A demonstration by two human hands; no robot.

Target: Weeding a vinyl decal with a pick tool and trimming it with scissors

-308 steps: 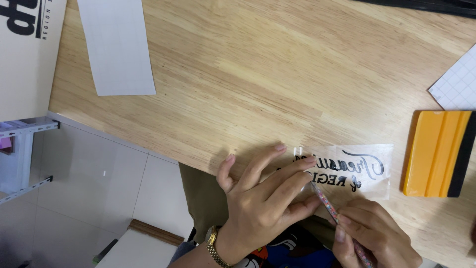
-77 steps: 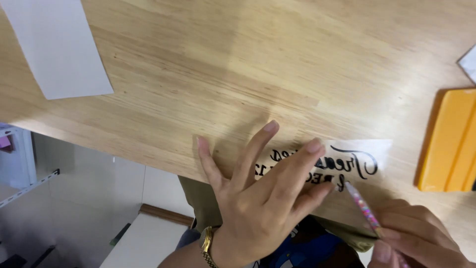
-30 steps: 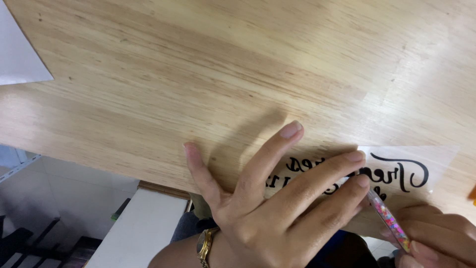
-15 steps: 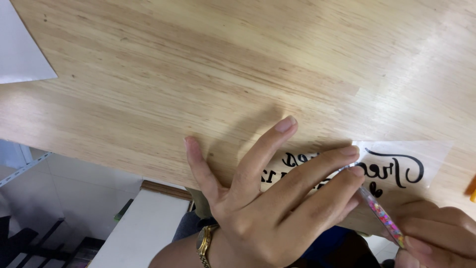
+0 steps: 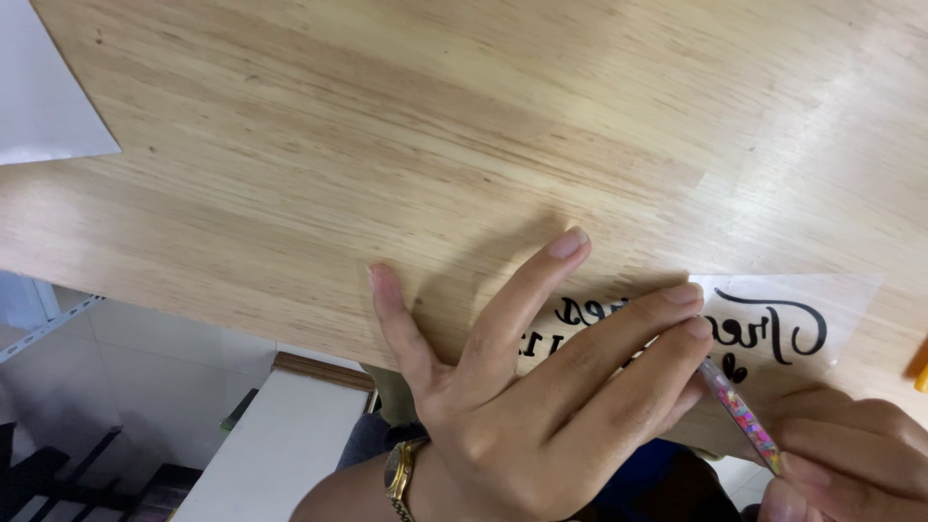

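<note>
Head view: left hand (image 5: 522,406) covers decal sheet (image 5: 773,324) (lettering half hidden); white paper (image 5: 48,97) far corner.

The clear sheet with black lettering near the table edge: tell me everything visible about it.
The clear sheet is a thin, glossy, see-through film with black script lettering and a small black heart. It lies flat on the wooden table by its near edge. The left hand presses spread fingers on it; the right hand holds a multicoloured slim tool to it.

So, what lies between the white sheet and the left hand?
Only bare wooden table, in the head view, between the white sheet and the left hand.
</note>
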